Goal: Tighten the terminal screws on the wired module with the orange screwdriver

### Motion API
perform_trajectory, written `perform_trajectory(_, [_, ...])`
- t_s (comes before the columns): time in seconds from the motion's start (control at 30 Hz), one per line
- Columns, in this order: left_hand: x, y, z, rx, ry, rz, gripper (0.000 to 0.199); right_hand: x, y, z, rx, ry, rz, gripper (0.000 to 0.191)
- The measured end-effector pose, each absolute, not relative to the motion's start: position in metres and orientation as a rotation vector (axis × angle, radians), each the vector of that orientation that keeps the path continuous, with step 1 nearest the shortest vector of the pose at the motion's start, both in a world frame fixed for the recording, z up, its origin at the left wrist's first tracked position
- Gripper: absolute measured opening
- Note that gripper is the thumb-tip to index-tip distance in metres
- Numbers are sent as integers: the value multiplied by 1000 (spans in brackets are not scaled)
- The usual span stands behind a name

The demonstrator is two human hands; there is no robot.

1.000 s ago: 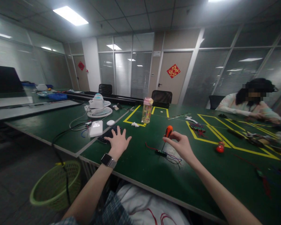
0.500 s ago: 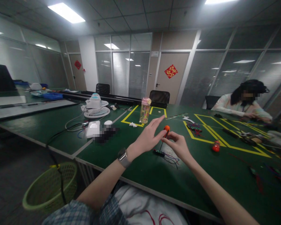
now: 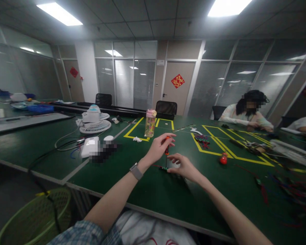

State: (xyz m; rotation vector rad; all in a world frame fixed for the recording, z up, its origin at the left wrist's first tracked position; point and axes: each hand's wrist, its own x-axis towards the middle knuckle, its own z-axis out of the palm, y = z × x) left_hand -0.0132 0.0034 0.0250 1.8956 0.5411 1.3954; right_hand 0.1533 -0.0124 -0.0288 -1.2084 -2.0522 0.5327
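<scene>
My left hand (image 3: 160, 147) is closed around the orange-and-black handle of a screwdriver (image 3: 167, 149), which stands nearly upright with its shaft pointing down. Below its tip lies a small green circuit board (image 3: 164, 168) on the table, a red wire running off its left side. My right hand (image 3: 185, 167) is beside the board, thumb at the board's right end and fingers curved, apart from the thumb. Part of the board and its wires are hidden behind this hand.
A pink-lidded bottle (image 3: 150, 123) stands beyond my hands. To the right are a red screwdriver-like tool (image 3: 223, 158), wired boards (image 3: 202, 140) and yellow tape outlines. White fans (image 3: 95, 124) and cables are left; a green basket (image 3: 38, 217) is below. A person (image 3: 247, 112) sits across the table.
My left hand has closed around the screwdriver handle. The right hand has let go of the screwdriver and moved down to the circuit board. The camera view has turned slightly right.
</scene>
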Motion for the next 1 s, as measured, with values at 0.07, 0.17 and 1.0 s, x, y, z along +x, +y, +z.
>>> perform_trajectory(0.07, [-14, 7, 24, 1800, 531, 1400, 27, 156, -11, -35, -1239, -2112, 544, 50])
perform_trajectory(0.17, [-14, 8, 23, 1810, 549, 1438, 28, 147, -13, -34, -1192, -2052, 550, 46])
perform_trajectory(1.0, [-13, -15, 30, 2489, 883, 1492, 36, 130, -18, -3, -929, -1684, 589, 16])
